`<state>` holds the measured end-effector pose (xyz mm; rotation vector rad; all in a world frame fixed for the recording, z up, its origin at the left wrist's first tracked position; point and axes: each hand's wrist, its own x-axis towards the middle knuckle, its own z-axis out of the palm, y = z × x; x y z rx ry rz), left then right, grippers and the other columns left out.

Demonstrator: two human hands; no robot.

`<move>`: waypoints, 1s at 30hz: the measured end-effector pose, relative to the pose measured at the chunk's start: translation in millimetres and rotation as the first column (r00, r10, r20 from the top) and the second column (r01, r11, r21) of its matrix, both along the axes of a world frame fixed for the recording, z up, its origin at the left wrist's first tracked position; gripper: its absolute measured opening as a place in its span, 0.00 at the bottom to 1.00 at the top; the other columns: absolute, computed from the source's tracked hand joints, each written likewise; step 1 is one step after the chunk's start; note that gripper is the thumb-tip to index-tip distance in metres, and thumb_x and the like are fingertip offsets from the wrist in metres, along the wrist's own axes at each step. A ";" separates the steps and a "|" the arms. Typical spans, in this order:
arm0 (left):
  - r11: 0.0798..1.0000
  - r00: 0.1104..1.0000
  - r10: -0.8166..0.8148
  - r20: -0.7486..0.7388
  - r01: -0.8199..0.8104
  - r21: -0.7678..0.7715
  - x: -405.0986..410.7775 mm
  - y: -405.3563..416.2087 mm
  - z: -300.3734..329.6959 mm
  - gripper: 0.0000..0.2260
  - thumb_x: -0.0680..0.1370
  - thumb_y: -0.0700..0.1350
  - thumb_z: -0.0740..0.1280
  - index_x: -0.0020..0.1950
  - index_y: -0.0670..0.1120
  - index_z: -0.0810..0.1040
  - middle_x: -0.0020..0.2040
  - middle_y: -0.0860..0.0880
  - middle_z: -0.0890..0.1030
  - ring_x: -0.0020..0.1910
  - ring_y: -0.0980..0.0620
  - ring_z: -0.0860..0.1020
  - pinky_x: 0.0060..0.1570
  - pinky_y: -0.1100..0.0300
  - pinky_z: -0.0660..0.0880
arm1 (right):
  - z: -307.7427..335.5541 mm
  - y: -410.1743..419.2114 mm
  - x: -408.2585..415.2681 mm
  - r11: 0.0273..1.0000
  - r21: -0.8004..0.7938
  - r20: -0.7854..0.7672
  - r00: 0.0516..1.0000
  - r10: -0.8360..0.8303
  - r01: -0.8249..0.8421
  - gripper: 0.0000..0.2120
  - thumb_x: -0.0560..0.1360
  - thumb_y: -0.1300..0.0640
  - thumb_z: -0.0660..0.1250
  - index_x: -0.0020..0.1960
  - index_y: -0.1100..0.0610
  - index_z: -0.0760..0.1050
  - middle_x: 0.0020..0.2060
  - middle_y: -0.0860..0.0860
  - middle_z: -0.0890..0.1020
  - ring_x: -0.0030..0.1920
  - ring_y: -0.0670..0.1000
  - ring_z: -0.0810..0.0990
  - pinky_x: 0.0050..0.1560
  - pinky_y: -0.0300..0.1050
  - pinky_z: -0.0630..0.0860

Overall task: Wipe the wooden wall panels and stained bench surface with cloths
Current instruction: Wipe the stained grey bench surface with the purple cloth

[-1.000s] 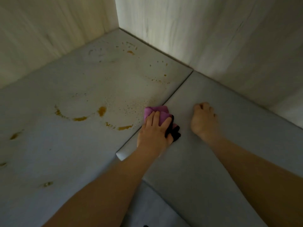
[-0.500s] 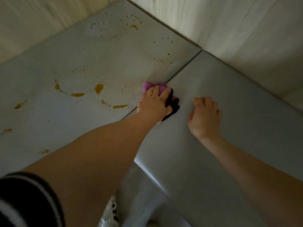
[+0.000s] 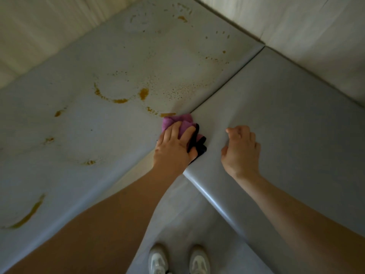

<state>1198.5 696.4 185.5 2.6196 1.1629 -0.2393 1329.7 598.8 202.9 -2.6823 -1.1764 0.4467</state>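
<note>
A grey bench (image 3: 79, 135) runs round a corner in two cushioned sections with a seam between them. Orange-brown stains (image 3: 143, 93) streak and speckle the left section. My left hand (image 3: 173, 147) presses a crumpled pink cloth (image 3: 184, 120) with a black edge flat onto the bench at the seam, just below a stain. On the right section my right hand (image 3: 240, 149) rests with its fingers curled under, holding nothing. Pale wooden wall panels (image 3: 306, 36) rise behind both sections.
The right bench section (image 3: 296, 125) looks unstained. Its rounded front corner (image 3: 195, 175) juts toward me. Below it lies the grey floor (image 3: 177, 224), where my two white shoes (image 3: 178, 260) stand. A second wooden panel (image 3: 39, 36) backs the left section.
My left hand has drawn the cloth back along the seam toward the front edge. The view has tilted down, bringing my shoes and the floor into sight. My right hand stays put.
</note>
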 end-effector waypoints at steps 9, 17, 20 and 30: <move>0.994 0.995 -0.089 -0.033 0.091 0.067 36.0 23.7 1.1 0.27 0.79 0.59 0.55 0.77 0.54 0.53 0.74 0.45 0.58 0.74 0.47 0.54 0.72 0.54 0.45 | -12.4 -11.1 -3.3 0.993 0.119 0.031 1.000 0.001 -0.005 0.20 0.70 0.64 0.69 0.61 0.62 0.74 0.59 0.60 0.74 0.55 0.64 0.73 0.49 0.55 0.70; 0.996 1.000 -0.021 -0.016 0.023 0.086 5.6 8.4 -2.4 0.27 0.77 0.61 0.57 0.75 0.56 0.58 0.70 0.46 0.64 0.69 0.45 0.61 0.69 0.54 0.54 | -4.7 -11.5 -5.2 1.000 0.003 -0.002 1.000 -0.002 0.002 0.20 0.77 0.59 0.62 0.69 0.57 0.67 0.66 0.55 0.66 0.63 0.59 0.66 0.57 0.53 0.66; 0.993 0.999 -0.003 -0.044 0.008 0.114 -16.4 -1.2 -0.2 0.28 0.76 0.63 0.54 0.74 0.55 0.61 0.67 0.47 0.67 0.66 0.46 0.65 0.66 0.54 0.58 | 2.1 -11.6 -7.9 0.999 -0.044 -0.039 0.999 -0.010 0.008 0.22 0.77 0.58 0.61 0.70 0.56 0.64 0.67 0.53 0.63 0.64 0.57 0.64 0.58 0.51 0.65; 0.988 0.995 -0.091 0.030 0.086 0.132 42.4 31.1 1.8 0.23 0.77 0.57 0.59 0.69 0.48 0.65 0.63 0.43 0.72 0.64 0.43 0.68 0.65 0.54 0.61 | -0.1 -6.3 -12.9 0.998 -0.055 -0.025 0.999 -0.030 0.029 0.24 0.76 0.57 0.63 0.70 0.58 0.63 0.68 0.56 0.62 0.65 0.60 0.62 0.61 0.52 0.64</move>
